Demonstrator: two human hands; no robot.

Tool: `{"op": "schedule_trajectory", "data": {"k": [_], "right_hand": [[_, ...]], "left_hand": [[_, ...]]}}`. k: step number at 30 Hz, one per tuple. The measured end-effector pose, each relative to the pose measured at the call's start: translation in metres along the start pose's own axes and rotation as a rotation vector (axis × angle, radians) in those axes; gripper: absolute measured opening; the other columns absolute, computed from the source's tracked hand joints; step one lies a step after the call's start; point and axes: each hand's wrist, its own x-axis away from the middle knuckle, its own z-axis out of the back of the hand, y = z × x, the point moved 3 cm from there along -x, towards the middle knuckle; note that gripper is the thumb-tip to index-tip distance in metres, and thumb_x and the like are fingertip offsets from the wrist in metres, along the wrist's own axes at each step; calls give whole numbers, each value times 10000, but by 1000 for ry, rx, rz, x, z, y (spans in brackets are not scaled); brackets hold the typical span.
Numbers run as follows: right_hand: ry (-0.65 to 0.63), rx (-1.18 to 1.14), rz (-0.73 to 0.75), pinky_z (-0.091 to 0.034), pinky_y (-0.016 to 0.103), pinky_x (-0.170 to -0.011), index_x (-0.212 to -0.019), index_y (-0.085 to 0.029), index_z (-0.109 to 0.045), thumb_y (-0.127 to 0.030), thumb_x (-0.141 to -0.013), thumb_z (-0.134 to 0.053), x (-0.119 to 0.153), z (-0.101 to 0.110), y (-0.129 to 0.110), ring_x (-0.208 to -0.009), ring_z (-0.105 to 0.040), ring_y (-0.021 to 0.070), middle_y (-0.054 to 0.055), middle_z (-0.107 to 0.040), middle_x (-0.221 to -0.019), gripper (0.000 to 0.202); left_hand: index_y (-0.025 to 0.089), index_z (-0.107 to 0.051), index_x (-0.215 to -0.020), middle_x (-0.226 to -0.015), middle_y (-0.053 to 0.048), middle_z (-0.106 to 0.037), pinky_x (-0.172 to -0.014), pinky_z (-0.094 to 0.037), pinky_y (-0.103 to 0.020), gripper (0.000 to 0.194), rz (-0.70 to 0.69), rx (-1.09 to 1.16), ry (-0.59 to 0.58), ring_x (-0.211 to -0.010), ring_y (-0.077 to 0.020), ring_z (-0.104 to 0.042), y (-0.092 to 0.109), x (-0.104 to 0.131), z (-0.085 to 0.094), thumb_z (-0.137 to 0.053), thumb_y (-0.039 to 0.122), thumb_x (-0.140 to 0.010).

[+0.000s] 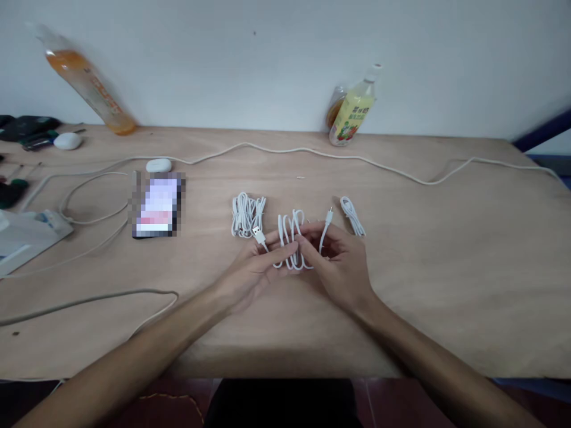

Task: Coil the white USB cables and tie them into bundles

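A white USB cable [286, 229] is wound in loose loops between my two hands, above the near middle of the table. My left hand [261, 264] grips the loops from the left, its thumb across them; the USB plug sticks up beside it. From the right, my right hand [341, 258] holds the same loops with its thumb, and the smaller plug points upward near its fingers. Just behind my left hand lies a bundle of coiled white cables [244, 211]. A single folded white cable [352, 215] rests behind my right hand.
A phone [157, 205] and a white case [159, 166] lie left of the bundles. An orange drink bottle [91, 92] and a yellow-labelled bottle [354, 110] stand by the wall. A long white cord [276, 151] crosses the wooden table [446, 267]. Tools lie far left.
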Motion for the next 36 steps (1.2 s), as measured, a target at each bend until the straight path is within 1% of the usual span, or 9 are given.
{"op": "schedule_trajectory", "data": {"k": [5, 9, 12, 18, 26, 29, 32, 34, 36], "right_hand": [[40, -93, -68, -560, 262, -532, -870, -220, -811, -347, -868, -810, -3, 1, -1, -601, -667, 141, 6, -768, -750, 127], [91, -145, -129, -586, 275, -581, -851, -222, -811, -374, -837, -852, -8, 5, 1, -642, -699, 153, 21, -798, -786, 158], [62, -196, -208, -595, 290, -613, -853, -222, -822, -413, -812, -886, -10, 7, 4, -677, -698, 162, 29, -806, -815, 205], [-27, -270, -269, -565, 289, -582, -798, -230, -837, -418, -751, -935, -12, 3, 6, -617, -631, 140, 10, -777, -759, 218], [19, -395, -351, -581, 296, -601, -793, -239, -830, -450, -688, -989, -12, 3, 8, -643, -657, 151, 4, -769, -757, 284], [17, -419, -413, -525, 275, -532, -812, -241, -826, -485, -689, -984, -12, 2, 11, -583, -606, 133, 4, -772, -764, 316], [23, -413, -434, -394, 232, -458, -829, -233, -821, -525, -682, -977, -13, 4, 13, -572, -571, 120, 15, -773, -790, 362], [36, -401, -422, -330, 223, -443, -839, -229, -822, -537, -685, -968, -14, 5, 14, -559, -526, 111, -6, -710, -715, 374], [45, -384, -416, -313, 226, -444, -855, -228, -828, -538, -690, -958, -15, 7, 15, -542, -468, 103, -30, -636, -655, 375]], "left_hand": [[179, -862, -1196, -1244, -135, -838, -1015, -652, -457, 266, -24, -14, 1, -1166, -306, -782, 0, -1, 3, -853, 280, -950], [176, -861, -1186, -1320, -141, -817, -987, -676, -449, 224, -42, -12, -11, -1186, -313, -783, 1, -2, 3, -816, 250, -979], [179, -854, -1191, -1324, -132, -816, -963, -688, -434, 236, -52, -18, 3, -1151, -297, -796, 2, -2, 2, -827, 241, -965], [170, -824, -1196, -1171, -110, -850, -945, -687, -441, 371, -40, -100, 40, -1042, -270, -819, 0, -1, 3, -933, 223, -845], [179, -829, -1173, -1221, -135, -843, -977, -674, -480, 292, -60, -82, 36, -1141, -319, -807, -1, -3, 7, -887, 244, -895], [184, -830, -1184, -1174, -137, -852, -992, -666, -487, 271, -68, -87, 31, -1143, -324, -809, 0, -3, 7, -864, 262, -927], [164, -830, -1170, -1147, -141, -853, -1000, -664, -488, 232, -71, -84, 36, -1086, -312, -825, 1, -3, 6, -827, 275, -966], [147, -826, -1159, -1134, -146, -851, -991, -669, -484, 214, -75, -72, 42, -1039, -300, -834, 1, -3, 6, -801, 275, -989], [138, -822, -1152, -1114, -147, -852, -966, -677, -469, 207, -87, -65, 41, -989, -290, -841, 1, -4, 7, -786, 275, -1001]]}}
